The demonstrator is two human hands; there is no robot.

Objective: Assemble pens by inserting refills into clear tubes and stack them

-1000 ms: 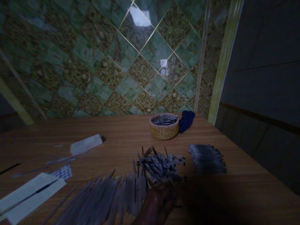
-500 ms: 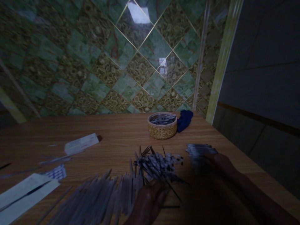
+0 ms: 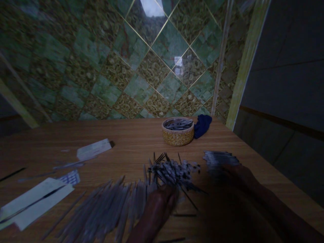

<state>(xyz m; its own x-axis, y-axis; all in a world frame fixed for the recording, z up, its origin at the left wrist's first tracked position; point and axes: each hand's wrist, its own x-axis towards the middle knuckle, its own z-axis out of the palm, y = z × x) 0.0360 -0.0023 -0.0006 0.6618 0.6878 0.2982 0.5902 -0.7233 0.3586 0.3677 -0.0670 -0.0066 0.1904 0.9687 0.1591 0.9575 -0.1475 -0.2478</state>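
My left hand is at the near edge of a loose pile of small clear and black pen-like parts, its fingers curled together. What they hold, if anything, is hidden. Left of it lies a wide spread of long, clear, slender tubes, like pen barrels. My right hand rests at the near side of a neat row of similar clear tubes. Shadow and blur hide its fingers. Thin black sticks lie just right of my left hand.
A round woven basket full of slender sticks stands at the back, with a dark blue cloth beside it. On the left of the wooden table lie a white box and a pale sheet with a dark stick across it. A tiled wall rises behind.
The whole view has shifted slightly, so things sit a little higher and further right. My left hand's fingers have drawn in closer together. My right hand stays by the row of tubes.
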